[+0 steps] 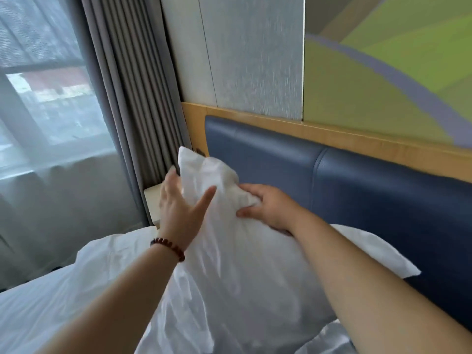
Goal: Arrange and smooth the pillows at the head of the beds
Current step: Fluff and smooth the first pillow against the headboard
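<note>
Left hand (178, 205) pressed flat, fingers straight, against the upright white pillow (229, 272), right hand (268, 208) gripped a bunch of its fabric near the top, pillow standing on the bed (38, 310) before the blue headboard (357, 190).

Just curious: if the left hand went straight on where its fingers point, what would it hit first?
The left hand touches the white pillow at its raised corner. Past that, it would probably meet the grey curtain, though depth is unclear.
</note>
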Demonstrator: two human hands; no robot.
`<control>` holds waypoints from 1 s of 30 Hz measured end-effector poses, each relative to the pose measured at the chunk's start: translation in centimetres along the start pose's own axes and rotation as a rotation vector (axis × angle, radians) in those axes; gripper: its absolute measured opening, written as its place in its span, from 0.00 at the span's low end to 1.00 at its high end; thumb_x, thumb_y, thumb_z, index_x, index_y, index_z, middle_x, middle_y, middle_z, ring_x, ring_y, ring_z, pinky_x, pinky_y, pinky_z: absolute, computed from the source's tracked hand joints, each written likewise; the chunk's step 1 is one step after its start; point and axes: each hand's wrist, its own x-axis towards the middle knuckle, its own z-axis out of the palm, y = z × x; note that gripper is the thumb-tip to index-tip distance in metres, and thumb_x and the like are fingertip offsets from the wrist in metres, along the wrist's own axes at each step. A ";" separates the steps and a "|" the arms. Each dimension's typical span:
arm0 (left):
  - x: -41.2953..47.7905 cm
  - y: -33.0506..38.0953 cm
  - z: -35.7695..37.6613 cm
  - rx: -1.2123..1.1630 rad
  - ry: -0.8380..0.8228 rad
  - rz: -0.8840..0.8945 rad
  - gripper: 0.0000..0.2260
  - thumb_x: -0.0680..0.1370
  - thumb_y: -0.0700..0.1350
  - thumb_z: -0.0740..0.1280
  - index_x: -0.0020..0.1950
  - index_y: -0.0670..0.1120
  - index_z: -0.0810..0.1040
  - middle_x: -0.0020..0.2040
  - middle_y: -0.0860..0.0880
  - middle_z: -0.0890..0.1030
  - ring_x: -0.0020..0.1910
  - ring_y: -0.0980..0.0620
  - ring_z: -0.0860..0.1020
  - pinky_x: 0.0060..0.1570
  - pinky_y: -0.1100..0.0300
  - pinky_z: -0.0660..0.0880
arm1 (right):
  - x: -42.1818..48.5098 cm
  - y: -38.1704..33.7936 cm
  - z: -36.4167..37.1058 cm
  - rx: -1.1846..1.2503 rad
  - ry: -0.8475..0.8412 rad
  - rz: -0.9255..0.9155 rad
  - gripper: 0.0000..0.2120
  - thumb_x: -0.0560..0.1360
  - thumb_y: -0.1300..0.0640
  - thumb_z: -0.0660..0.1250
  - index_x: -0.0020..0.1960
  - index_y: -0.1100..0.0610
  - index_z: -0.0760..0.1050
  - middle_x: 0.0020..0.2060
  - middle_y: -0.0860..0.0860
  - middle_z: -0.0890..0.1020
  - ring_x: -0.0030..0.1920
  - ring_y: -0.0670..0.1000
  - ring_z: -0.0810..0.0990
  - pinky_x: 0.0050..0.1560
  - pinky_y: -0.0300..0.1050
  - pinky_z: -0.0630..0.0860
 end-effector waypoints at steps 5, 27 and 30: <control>5.8 0.1 0.2 0.528 -0.379 0.467 0.37 0.69 0.75 0.50 0.75 0.60 0.63 0.77 0.57 0.63 0.78 0.52 0.56 0.76 0.49 0.47 | 1.3 1.0 1.1 -0.062 0.025 -0.001 0.33 0.66 0.48 0.79 0.68 0.40 0.71 0.58 0.40 0.78 0.58 0.43 0.76 0.57 0.32 0.71; 4.1 -8.0 7.1 -0.134 -0.392 -0.094 0.04 0.74 0.52 0.74 0.47 0.57 0.80 0.43 0.59 0.82 0.42 0.66 0.78 0.43 0.68 0.71 | -1.3 7.2 1.2 -0.219 0.122 0.228 0.36 0.65 0.32 0.71 0.70 0.43 0.71 0.64 0.40 0.77 0.63 0.44 0.75 0.64 0.44 0.70; 3.2 -9.5 5.4 -0.213 -0.275 -0.177 0.03 0.75 0.53 0.73 0.45 0.56 0.81 0.43 0.58 0.82 0.42 0.63 0.78 0.43 0.66 0.72 | -3.7 8.0 1.3 -0.468 0.302 0.295 0.37 0.66 0.21 0.56 0.60 0.47 0.77 0.55 0.46 0.82 0.58 0.53 0.78 0.60 0.46 0.68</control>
